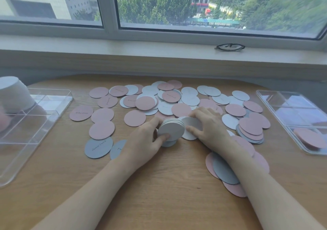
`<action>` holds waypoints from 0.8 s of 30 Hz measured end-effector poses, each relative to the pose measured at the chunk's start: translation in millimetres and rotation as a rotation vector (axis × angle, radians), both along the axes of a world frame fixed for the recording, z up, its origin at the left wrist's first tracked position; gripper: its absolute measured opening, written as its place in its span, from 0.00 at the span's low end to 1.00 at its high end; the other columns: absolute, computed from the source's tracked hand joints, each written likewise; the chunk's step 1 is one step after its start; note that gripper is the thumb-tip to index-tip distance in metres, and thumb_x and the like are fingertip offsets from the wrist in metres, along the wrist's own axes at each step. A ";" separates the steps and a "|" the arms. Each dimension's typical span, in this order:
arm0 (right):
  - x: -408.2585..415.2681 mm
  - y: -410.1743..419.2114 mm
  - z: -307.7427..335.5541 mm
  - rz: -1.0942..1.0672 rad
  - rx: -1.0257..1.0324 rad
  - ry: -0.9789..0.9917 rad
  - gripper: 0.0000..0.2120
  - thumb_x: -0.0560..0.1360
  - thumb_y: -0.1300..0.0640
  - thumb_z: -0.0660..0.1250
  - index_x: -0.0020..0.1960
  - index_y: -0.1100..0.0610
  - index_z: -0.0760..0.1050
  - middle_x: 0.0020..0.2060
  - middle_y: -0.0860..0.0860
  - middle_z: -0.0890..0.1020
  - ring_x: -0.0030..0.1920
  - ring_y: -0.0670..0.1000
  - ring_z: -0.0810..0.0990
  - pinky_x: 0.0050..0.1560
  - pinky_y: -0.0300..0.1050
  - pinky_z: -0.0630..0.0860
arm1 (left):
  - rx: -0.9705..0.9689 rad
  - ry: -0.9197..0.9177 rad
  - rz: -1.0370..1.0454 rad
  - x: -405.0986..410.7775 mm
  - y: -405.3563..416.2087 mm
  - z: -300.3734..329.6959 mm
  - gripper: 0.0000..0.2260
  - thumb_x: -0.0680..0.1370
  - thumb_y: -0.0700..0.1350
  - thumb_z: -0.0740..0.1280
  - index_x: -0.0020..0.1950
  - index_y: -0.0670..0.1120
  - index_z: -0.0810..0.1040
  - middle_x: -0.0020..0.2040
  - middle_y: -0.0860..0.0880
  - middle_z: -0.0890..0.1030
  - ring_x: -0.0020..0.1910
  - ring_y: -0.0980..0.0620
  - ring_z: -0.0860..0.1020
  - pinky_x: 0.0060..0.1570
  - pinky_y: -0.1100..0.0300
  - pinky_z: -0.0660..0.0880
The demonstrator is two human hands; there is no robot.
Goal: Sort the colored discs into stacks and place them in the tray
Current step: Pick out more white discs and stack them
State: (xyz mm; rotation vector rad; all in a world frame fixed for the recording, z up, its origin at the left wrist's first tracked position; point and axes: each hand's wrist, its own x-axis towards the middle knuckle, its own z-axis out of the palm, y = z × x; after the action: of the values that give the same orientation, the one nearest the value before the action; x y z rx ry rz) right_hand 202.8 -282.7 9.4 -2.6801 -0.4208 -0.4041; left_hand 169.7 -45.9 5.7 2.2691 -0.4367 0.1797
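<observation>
On the wooden table (pixel 159 185), two clear trays (pixel 276 104) flanked too many overlapping pink and grey discs (pixel 177 97) to count, while the left hand (pixel 146 141) curled round a tilted grey stack (pixel 170 129) and the right hand (pixel 210 127), its forearm hiding several discs, pressed straight fingers on one grey disc (pixel 192 123).

Left hand (pixel 146 137) curled, thumb pinching near face of what it grips. Right hand (pixel 210 125) just beside, palm down, fingers extended flat toward grip. Both forearms bare.
</observation>
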 end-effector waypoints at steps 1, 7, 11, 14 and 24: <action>0.0 0.0 0.5 0.009 0.048 -0.014 0.14 0.70 0.46 0.69 0.51 0.53 0.79 0.50 0.48 0.78 0.54 0.53 0.72 0.58 0.46 0.61 | 0.004 -0.001 0.000 0.1 -0.1 0.0 0.08 0.77 0.51 0.70 0.54 0.55 0.75 0.43 0.55 0.79 0.40 0.57 0.76 0.44 0.53 0.76; -6.2 -0.2 9.8 0.034 0.219 -0.130 0.20 0.66 0.59 0.77 0.56 0.50 0.78 0.45 0.44 0.76 0.53 0.50 0.70 0.59 0.42 0.63 | 0.002 0.002 -0.020 1.7 1.6 -2.0 0.07 0.77 0.52 0.70 0.53 0.55 0.74 0.42 0.55 0.79 0.37 0.55 0.76 0.43 0.50 0.76; -4.5 -4.2 9.1 0.049 0.116 -0.109 0.18 0.66 0.55 0.72 0.57 0.50 0.81 0.44 0.45 0.74 0.52 0.48 0.66 0.58 0.46 0.61 | 0.018 0.001 -0.032 2.2 1.8 -2.6 0.08 0.77 0.51 0.70 0.53 0.55 0.74 0.42 0.54 0.78 0.33 0.56 0.73 0.39 0.55 0.74; -7.7 -5.9 11.2 0.039 0.166 -0.026 0.11 0.68 0.58 0.73 0.50 0.50 0.80 0.43 0.45 0.74 0.49 0.48 0.65 0.56 0.50 0.63 | 0.003 0.011 -0.043 2.9 2.1 -3.5 0.08 0.77 0.50 0.70 0.54 0.53 0.75 0.41 0.53 0.78 0.31 0.57 0.72 0.36 0.59 0.70; -28.3 0.9 25.3 -0.013 0.786 0.147 0.08 0.72 0.64 0.75 0.43 0.55 0.77 0.37 0.50 0.83 0.38 0.54 0.85 0.37 0.51 0.83 | -0.032 0.006 -0.101 0.0 1.7 1.1 0.07 0.77 0.46 0.71 0.52 0.55 0.75 0.42 0.56 0.78 0.33 0.62 0.73 0.35 0.67 0.64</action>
State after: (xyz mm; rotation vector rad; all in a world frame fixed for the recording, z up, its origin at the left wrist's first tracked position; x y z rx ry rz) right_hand 174.5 -281.8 34.8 -1.9288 -0.1490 -0.2907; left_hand 169.7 -44.2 6.8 2.2100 -0.5409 0.1277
